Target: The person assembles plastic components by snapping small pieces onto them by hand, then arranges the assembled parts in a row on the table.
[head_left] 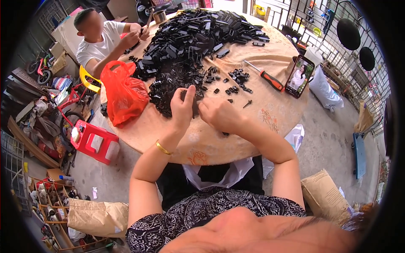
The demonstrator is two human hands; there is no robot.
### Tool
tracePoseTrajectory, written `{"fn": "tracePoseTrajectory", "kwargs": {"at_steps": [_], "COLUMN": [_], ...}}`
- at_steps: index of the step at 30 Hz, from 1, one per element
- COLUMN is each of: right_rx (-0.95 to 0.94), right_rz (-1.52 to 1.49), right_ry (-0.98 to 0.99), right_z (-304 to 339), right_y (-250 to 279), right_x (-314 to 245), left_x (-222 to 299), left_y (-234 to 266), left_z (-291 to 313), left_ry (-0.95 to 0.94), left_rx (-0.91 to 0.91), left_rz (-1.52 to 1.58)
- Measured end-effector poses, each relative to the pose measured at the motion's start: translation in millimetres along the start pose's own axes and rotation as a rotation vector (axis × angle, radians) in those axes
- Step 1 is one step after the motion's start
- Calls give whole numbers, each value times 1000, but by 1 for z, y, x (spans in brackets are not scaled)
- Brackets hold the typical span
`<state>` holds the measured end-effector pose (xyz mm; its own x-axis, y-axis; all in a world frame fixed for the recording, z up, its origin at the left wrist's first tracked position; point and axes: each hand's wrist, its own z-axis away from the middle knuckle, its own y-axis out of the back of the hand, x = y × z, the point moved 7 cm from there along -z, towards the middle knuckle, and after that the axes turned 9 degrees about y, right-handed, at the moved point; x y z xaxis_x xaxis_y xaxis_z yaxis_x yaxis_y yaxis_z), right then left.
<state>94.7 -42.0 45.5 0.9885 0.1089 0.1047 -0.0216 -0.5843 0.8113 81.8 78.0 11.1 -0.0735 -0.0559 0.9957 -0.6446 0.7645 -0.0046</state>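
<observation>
My left hand (182,107) is raised over the near edge of the black pile, fingers curled and thumb up. A dark plastic piece (195,108) shows between my two hands, against the left fingers; its shape is mostly hidden. Closed in a pinch, my right hand (220,114) meets it from the right, and whatever its fingertips grip cannot be seen. Small black plastic clips (173,86) lie heaped just beyond my hands. Farther back rises a large mound of longer black plastic parts (211,29). Several loose black pieces (232,90) are scattered right of the heap.
A cloth-covered round table (270,55) carries everything. On it lie a red plastic bag (122,95), a screwdriver (272,80) and a propped phone (300,76). Across at the far left, another person (101,42) handles parts. A red stool (95,141) stands on the floor.
</observation>
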Motion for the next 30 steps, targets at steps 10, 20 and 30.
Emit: {"fn": "tracePoseTrajectory", "kwargs": {"at_steps": [10, 20, 30], "right_rx": [137, -84, 274], "right_rz": [-104, 23, -225], "right_ry": [-340, -319, -404], "right_z": [6, 14, 27], "right_y": [4, -56, -18], "right_x": [54, 102, 108], "left_x": [-11, 10, 3], "left_y": [-5, -50, -50], "left_z": [-9, 44, 39], "left_ry": [343, -108, -4], "left_rx": [-107, -571, -666], "left_rz": [524, -863, -729]}}
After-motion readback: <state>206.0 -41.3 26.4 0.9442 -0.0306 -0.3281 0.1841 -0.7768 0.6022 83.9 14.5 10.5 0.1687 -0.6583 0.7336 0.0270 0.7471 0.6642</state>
